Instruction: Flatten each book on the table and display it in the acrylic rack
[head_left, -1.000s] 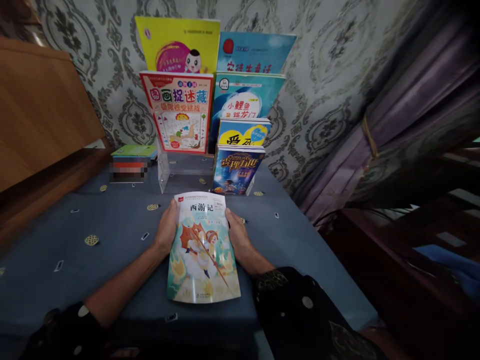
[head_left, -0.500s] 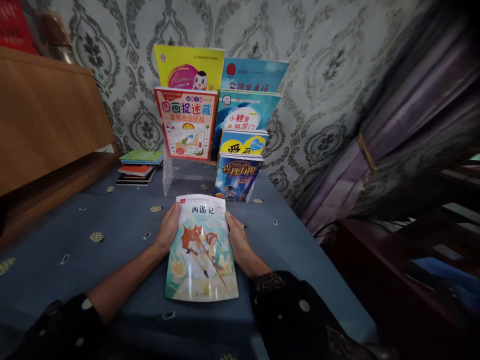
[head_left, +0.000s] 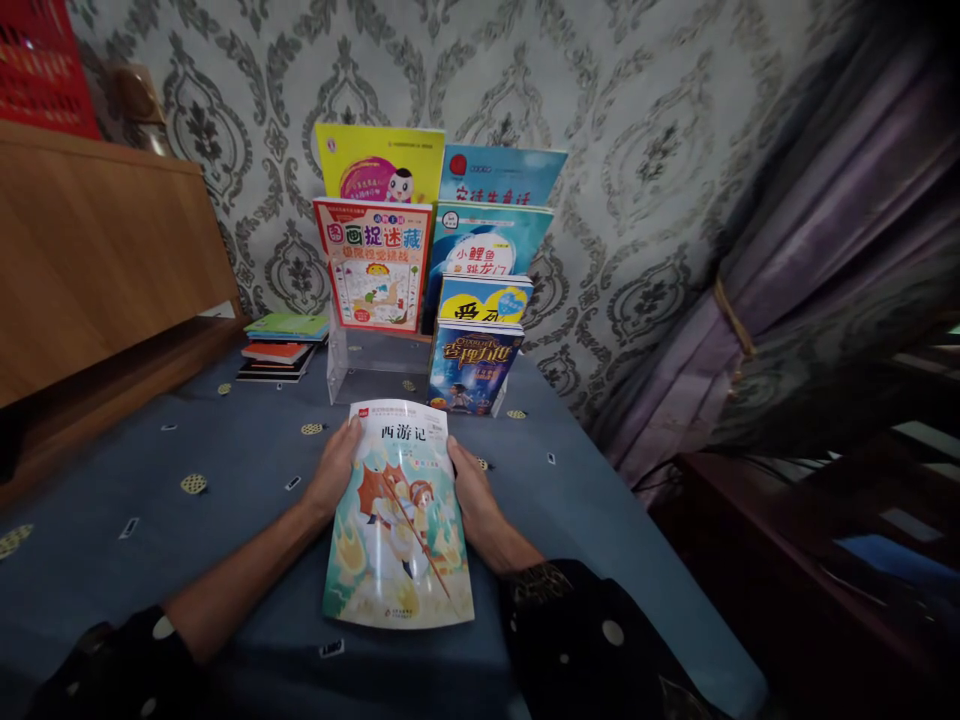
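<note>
A children's book (head_left: 400,515) with a white top and a cartoon figure on its cover is held face up over the blue tablecloth (head_left: 187,530). My left hand (head_left: 334,470) grips its left edge, fingers curled round it. My right hand (head_left: 471,492) grips the right edge the same way. Just beyond the book stands a clear acrylic display rack (head_left: 367,360) with several picture books upright in tiers; its lower left slot holds no book.
A small stack of books (head_left: 279,345) lies left of the rack. A wooden headboard (head_left: 97,250) runs along the left. Purple curtains (head_left: 810,250) hang at the right, past the table's edge. Patterned wallpaper (head_left: 637,120) is behind.
The view has tilted and shifted slightly, so the rack and stack sit lower and further right. The book stays in both hands, in about the same place before the rack.
</note>
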